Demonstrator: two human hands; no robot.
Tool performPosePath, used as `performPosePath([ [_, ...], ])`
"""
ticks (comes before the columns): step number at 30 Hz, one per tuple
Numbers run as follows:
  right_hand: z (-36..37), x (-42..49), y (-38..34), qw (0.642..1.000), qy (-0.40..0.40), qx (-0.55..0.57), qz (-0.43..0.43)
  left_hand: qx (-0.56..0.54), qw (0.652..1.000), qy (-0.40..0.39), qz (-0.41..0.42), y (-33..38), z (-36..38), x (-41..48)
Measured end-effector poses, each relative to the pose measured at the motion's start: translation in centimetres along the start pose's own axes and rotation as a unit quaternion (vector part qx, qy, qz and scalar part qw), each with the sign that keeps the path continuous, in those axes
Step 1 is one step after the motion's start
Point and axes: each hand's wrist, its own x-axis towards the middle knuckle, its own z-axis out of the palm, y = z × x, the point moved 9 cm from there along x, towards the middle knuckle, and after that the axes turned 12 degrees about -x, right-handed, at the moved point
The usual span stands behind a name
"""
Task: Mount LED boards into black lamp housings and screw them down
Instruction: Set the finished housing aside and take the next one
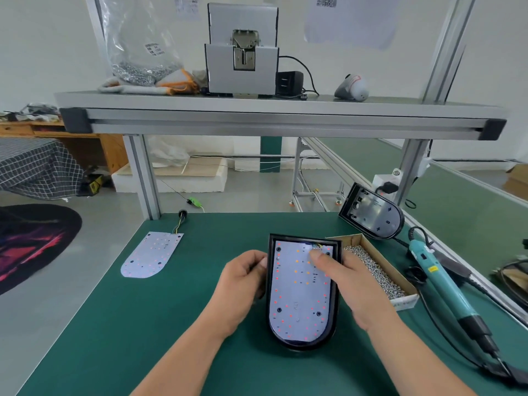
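Seating step: LED board (300,295) is sitting inside black housing (305,346), mid-counter (171,324), near edge. The left hand (245,284) is gripping its left wall. The right hand (351,290) is clasping the right wall, thumb pressing the board. Next move likely needs screws (374,270) and screwdriver (440,281), one box and one driver toward the right edge. Boards: two, spare board (150,255) toward the left edge. Housings: two, spare housing (371,212) at the far right corner.

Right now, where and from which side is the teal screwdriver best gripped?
Grip the teal screwdriver around mid-barrel, from above, with the right hand. It lies flat on the green mat, right of the screw box, its round body free on both sides; cables crowd its ends, so mid-barrel looks clearest.
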Motion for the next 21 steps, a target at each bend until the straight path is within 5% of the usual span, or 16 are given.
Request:
performPosePath([
  [5,-1.4,0.2,-0.6,0.999,0.029,-0.03,-0.032,0.035,0.999,0.015,0.039,0.4,-0.7,0.1],
  [13,-3.9,0.2,-1.0,0.994,0.094,0.012,-0.046,0.187,0.957,0.16,0.151,2.0,-4.1,-0.8],
  [21,-11.0,-0.8,-1.0,0.969,0.2,0.144,-0.013,0.3,0.943,0.117,0.08,0.2,-3.4,0.7],
])
